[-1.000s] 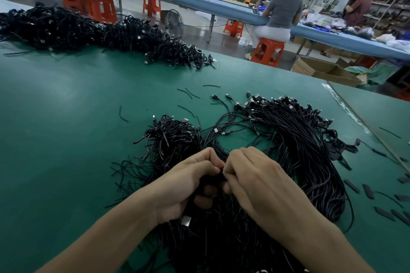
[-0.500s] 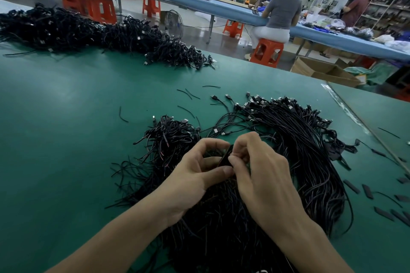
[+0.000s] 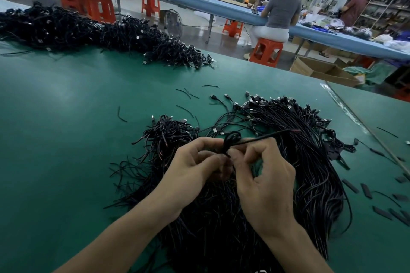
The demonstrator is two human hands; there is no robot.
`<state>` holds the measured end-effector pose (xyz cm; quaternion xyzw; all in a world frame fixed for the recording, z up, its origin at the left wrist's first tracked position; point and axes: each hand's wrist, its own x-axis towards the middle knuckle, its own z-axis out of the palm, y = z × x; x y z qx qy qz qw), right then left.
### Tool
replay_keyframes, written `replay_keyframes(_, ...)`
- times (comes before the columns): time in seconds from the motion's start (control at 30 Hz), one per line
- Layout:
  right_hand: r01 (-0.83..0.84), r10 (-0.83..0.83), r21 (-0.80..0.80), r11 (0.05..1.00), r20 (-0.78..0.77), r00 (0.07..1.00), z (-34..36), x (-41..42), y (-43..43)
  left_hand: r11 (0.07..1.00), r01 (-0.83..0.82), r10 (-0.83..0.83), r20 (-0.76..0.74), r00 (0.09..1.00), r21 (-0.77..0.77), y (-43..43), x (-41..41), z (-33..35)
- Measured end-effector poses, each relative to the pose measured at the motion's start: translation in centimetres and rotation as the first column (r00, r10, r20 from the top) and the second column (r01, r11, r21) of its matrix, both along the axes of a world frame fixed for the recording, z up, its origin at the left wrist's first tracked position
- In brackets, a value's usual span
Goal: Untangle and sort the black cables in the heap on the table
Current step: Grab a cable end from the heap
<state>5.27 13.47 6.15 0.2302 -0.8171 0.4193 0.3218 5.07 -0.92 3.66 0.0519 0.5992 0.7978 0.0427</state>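
Head view: my left hand [image 3: 195, 168] and right hand [image 3: 264, 184] have fingers [image 3: 208, 143] clamped on the knotted cable [image 3: 231, 137] just above the heap [image 3: 310, 162] on the table [image 3: 66, 139]; I should ease the loop wider, not yank.

Orange stools [image 3: 101, 10] stand on a glossy floor [image 3: 195, 33] beside a long blue bench [image 3: 235, 11].

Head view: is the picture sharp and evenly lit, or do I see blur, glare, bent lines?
In the head view, wide-angle distortion bows the blue bench; a pale sheen lies on the green table at left; the raised cable looks slightly motion-smeared; the black heap loses detail.
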Motion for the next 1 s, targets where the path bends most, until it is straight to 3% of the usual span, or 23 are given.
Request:
replay_keyframes(0.13,-0.100,0.161,-0.285,0.953,0.200,0.967,-1.0,0.9,-1.1,0.967,0.000,-0.017,0.064,0.998,0.256,0.3,0.1,1.2)
replay_keyframes(0.27,-0.059,0.189,-0.328,0.943,0.382,0.905,-1.0,0.9,-1.0,0.963,0.010,-0.004,-0.022,1.000,0.268,0.4,0.4,2.3)
replay_keyframes(0.33,-0.051,0.198,-0.334,0.941,0.421,0.885,-0.8,0.5,-0.6,0.975,-0.017,0.035,-0.078,0.996,0.221,0.4,0.5,2.1)
replay_keyframes(0.5,-0.102,0.286,-0.409,0.907,0.420,0.861,0.0,-0.4,0.1,0.992,-0.106,0.076,-0.326,0.942,-0.074,0.3,0.6,1.8)
replay_keyframes(0.63,-0.054,0.194,-0.358,0.932,0.367,0.910,0.5,-0.8,0.6,0.862,-0.337,0.169,-0.412,0.895,-0.378,-0.1,0.5,0.6)
replay_keyframes(0.73,-0.059,0.184,-0.349,0.935,0.338,0.923,0.7,-0.5,0.4,0.866,-0.359,0.236,-0.348,0.907,-0.347,0.0,0.5,0.2)
replay_keyframes(0.87,-0.151,0.317,-0.437,0.887,0.338,0.886,0.8,-0.2,0.3,0.924,-0.248,0.194,-0.202,0.960,-0.290,0.2,0.4,0.3)
replay_keyframes(1.0,-0.189,0.374,-0.422,0.887,0.414,0.830,0.4,-0.1,0.5,0.967,-0.206,0.173,-0.205,0.964,-0.152,0.1,0.2,0.8)
